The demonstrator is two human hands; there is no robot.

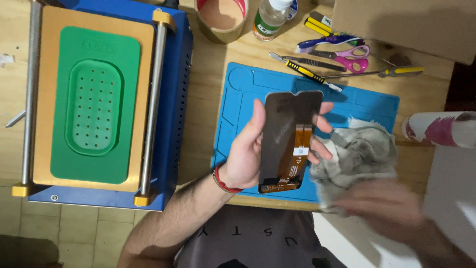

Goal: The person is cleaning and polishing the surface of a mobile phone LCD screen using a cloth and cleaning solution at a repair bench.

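My left hand (248, 151) holds a dark phone screen panel (287, 134) upright by its edges, its back side with an orange flex cable facing me, above the blue work mat (367, 106). A red cord circles that wrist. My right hand (382, 206) is blurred at the lower right, gripping a crumpled grey cloth (354, 159) that lies just to the right of the panel.
A blue machine (176, 69) with a green perforated pad (94, 106) fills the left of the wooden table. At the back lie a tape roll (220, 17), a bottle (270, 17), pink scissors (349, 57), screwdrivers (307, 72) and a cardboard box (406, 25). A white spray can (439, 129) lies right.
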